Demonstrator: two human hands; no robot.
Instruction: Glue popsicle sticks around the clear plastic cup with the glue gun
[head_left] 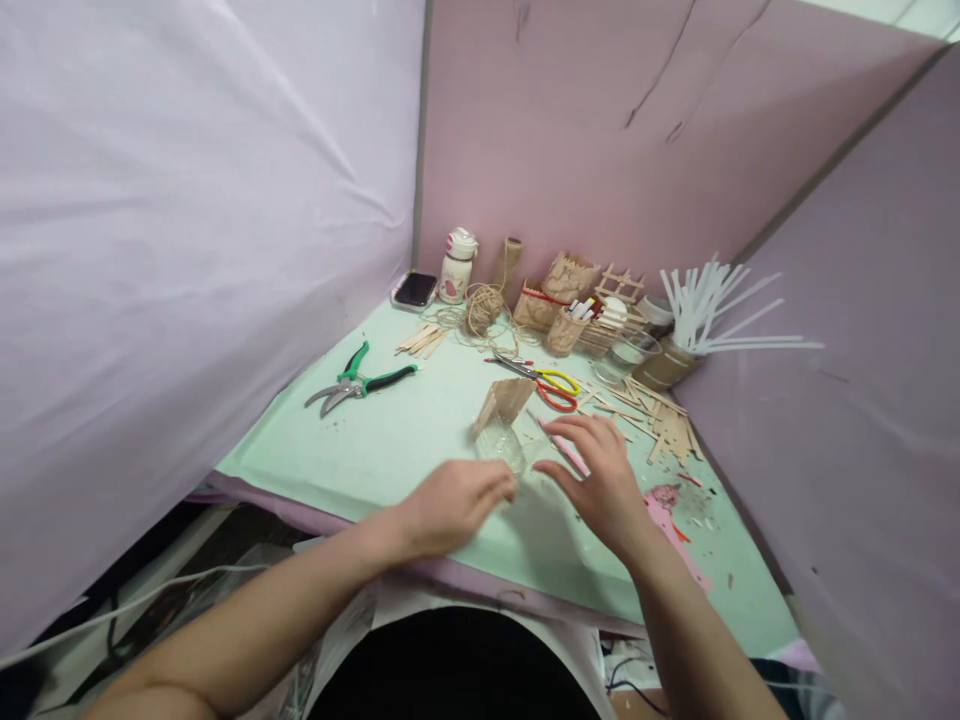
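Note:
A clear cup-like piece point(501, 446), perhaps plastic or glass, lies on the table with a brown wooden panel point(508, 400) along its far side. Just in front of it is my left hand point(457, 503), fingers curled closed; whatever they hold, if anything, is hidden. To the right my right hand point(596, 475) hovers with thumb and fingers apart and nothing between them. Beyond its fingers lies a slim pink tool point(568, 455), partly covered by the hand. Scissors point(544, 378) with yellow and red handles rest behind the clear piece.
Green-handled pruning shears point(356, 382) lie open at left. Along the back stand a phone point(415, 289), a bottle point(457, 267), a twine ball point(484, 308), a pen holder point(566, 330) and a holder of white glue sticks point(664, 365). Loose wooden sticks point(667, 425) cover the right.

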